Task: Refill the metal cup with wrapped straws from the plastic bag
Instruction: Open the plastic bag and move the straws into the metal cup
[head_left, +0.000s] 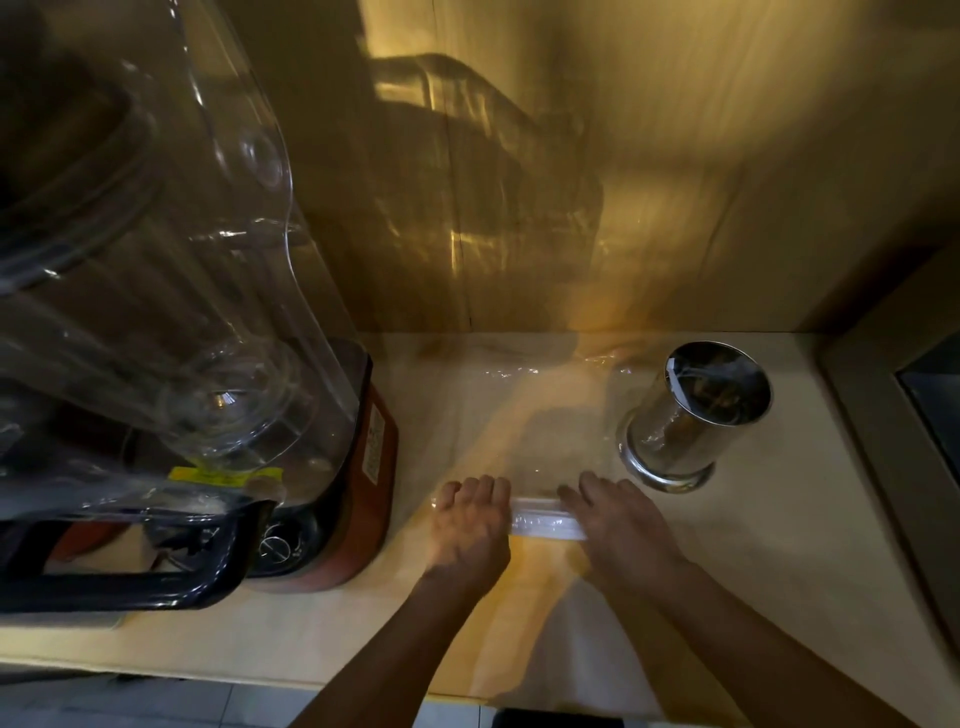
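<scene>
Hands: left hand (470, 519) and right hand (618, 514) press flat on the rolled plastic bag (545, 517) beside the metal cup (691, 415); no straws visible in it.

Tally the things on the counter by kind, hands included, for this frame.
Hands: 2, left hand and right hand
Metal cup: 1
Clear plastic bag: 1
Blender: 1
Wrapped straws: cannot tell any apart
Total: 5
</scene>
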